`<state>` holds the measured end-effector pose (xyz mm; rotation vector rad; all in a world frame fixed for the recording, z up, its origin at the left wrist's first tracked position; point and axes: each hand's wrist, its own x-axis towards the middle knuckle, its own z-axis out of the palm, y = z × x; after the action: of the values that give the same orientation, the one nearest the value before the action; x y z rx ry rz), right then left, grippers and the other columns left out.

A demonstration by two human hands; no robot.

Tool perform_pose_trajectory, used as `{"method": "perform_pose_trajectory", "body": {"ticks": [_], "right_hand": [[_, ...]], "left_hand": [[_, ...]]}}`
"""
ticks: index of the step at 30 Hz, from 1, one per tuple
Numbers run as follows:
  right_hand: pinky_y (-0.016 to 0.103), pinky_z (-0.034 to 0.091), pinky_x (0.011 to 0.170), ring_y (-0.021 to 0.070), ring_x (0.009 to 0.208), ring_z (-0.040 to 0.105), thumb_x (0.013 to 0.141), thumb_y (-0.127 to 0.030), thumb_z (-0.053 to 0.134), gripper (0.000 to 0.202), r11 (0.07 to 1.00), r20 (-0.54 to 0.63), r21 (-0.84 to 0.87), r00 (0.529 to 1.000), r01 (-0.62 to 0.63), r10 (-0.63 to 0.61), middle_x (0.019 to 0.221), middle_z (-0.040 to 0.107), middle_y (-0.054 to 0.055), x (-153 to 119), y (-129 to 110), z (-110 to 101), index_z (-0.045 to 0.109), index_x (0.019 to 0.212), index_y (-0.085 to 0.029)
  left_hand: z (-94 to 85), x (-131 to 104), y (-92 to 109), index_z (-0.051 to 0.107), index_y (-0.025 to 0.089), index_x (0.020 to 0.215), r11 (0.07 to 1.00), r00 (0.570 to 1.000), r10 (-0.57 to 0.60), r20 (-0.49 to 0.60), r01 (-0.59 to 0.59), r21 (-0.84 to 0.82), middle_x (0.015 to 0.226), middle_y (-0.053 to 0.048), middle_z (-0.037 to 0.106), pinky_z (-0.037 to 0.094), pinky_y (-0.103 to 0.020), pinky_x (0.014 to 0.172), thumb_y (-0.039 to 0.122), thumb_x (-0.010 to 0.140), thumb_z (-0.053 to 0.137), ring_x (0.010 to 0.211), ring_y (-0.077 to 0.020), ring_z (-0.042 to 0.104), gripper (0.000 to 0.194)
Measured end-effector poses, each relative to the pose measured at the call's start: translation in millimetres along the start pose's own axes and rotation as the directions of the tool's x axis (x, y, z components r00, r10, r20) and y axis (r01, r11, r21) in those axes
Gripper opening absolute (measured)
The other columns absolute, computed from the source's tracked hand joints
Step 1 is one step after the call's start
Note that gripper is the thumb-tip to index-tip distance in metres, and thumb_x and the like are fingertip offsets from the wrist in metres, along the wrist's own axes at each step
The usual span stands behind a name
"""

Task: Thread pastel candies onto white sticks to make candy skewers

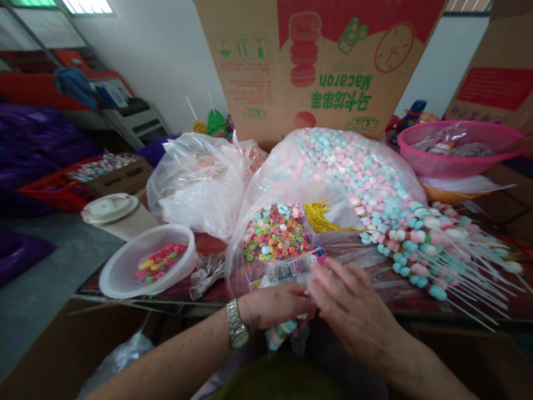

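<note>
My left hand [275, 305], with a metal watch on its wrist, is closed in front of the table edge. Its fingers grip a clear plastic bag of candy skewers [277, 336], whose pink, white and blue pieces hang below the hand. My right hand [345, 303] meets the left fingertips, its fingers bent together; what they pinch is hidden. Just above both hands shows a printed plastic wrapper [289, 270]. Behind it lie colourful ring candies [275, 233] in a plastic-lined container, with a bundle of gold twist ties [322, 218] beside them.
Marshmallow skewers [425, 244] spread across the right, sticks pointing toward me, by a big bag of marshmallows [345, 161]. At left stand a bowl of candies [112, 272], a lidded cup [133, 219] and a plastic bag [200, 189]. A pink basket [462, 164] and carton [266, 66] stand behind.
</note>
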<state>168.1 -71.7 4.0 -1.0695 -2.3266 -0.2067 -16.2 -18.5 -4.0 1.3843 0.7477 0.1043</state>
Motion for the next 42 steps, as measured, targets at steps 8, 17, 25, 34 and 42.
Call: {"method": "perform_pose_trajectory", "body": {"ticks": [8,17,25,34,42], "right_hand": [[0.043,0.048,0.077,0.0194,0.059,0.057,0.085,-0.028,0.045,0.025,0.786,0.486,0.467,0.860,-0.404,0.154,0.052,0.056,0.002,-35.1,-13.8,47.7,0.054,0.063,-0.019],[0.022,0.042,0.050,0.0129,0.050,0.055,0.090,-0.046,0.033,0.043,0.287,0.682,0.503,0.578,-0.815,0.448,0.053,0.058,0.001,31.5,30.9,16.6,0.055,0.067,-0.018],[0.034,0.051,0.077,0.0188,0.089,0.061,0.087,-0.030,0.058,0.019,0.759,0.564,-0.112,0.588,-0.642,0.580,0.103,0.063,0.006,111.8,161.0,50.6,0.063,0.099,-0.015],[0.023,0.043,0.062,0.0143,0.071,0.060,0.083,-0.026,0.055,0.024,0.832,0.485,-0.146,0.694,-0.536,0.532,0.069,0.065,0.000,95.8,166.5,43.2,0.064,0.063,-0.017],[0.027,0.043,0.063,0.0188,0.074,0.060,0.086,-0.025,0.035,0.036,0.842,0.229,0.047,0.826,-0.538,0.515,0.082,0.065,0.008,90.1,110.0,8.7,0.064,0.106,-0.014]], "left_hand": [[8.0,-3.0,11.5,0.058,0.018,0.068,0.541,0.991,0.057,0.122,-0.133,0.830,0.062,-0.004,0.062,0.046,-0.029,0.049,0.020,0.077,0.056,0.055,-0.0206,0.059,0.009],[-9.1,-18.5,-13.5,0.062,0.017,0.078,0.584,0.645,0.708,-0.289,-0.305,0.752,0.071,-0.005,0.061,0.042,-0.025,0.062,0.022,0.088,0.045,0.065,-0.0150,0.053,0.020],[-6.2,-2.3,-17.5,0.065,0.014,0.066,0.909,0.721,-0.106,-0.685,-0.208,-0.360,0.056,0.002,0.052,0.038,-0.022,0.052,0.036,0.067,0.065,0.055,-0.0115,0.046,0.021],[-12.6,1.3,-5.7,0.063,0.015,0.070,0.795,0.709,-0.232,-0.667,-0.256,-0.549,0.056,0.004,0.054,0.033,-0.019,0.041,0.037,0.060,0.071,0.046,-0.0092,0.049,0.025],[-7.3,-0.6,-2.4,0.062,0.015,0.070,0.701,0.729,-0.227,-0.646,-0.338,-0.628,0.058,0.002,0.057,0.031,-0.018,0.036,0.032,0.060,0.071,0.042,-0.0091,0.051,0.021]]}}
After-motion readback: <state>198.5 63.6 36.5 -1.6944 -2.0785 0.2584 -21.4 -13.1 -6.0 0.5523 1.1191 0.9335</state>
